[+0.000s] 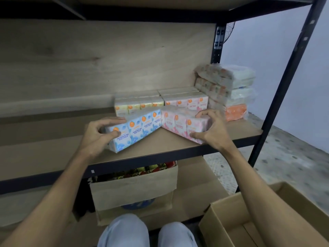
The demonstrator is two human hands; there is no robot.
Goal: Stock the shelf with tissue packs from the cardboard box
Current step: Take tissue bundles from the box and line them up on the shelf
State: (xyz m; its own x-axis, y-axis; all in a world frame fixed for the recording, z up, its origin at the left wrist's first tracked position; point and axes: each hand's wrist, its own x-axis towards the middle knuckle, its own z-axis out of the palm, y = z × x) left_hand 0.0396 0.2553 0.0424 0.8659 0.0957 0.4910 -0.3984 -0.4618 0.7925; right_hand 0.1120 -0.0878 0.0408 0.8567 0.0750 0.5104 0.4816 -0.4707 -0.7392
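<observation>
Blue and pink tissue packs meet in a V on the wooden shelf (pixel 71 150).
Left hand (pixel 99 134) clamps the blue tissue pack (pixel 137 130), right hand (pixel 209 130) the pink tissue pack (pixel 179 124); swinging both square against the rear row (pixel 160 102) would suit.

Pale wall (pixel 267 41), speckled floor (pixel 288 157), dim light.

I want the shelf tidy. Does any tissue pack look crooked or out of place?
Yes. The blue pack in the left hand and the pink pack in the right hand sit angled, forming a V, unlike the straight yellow pack behind them.
</observation>
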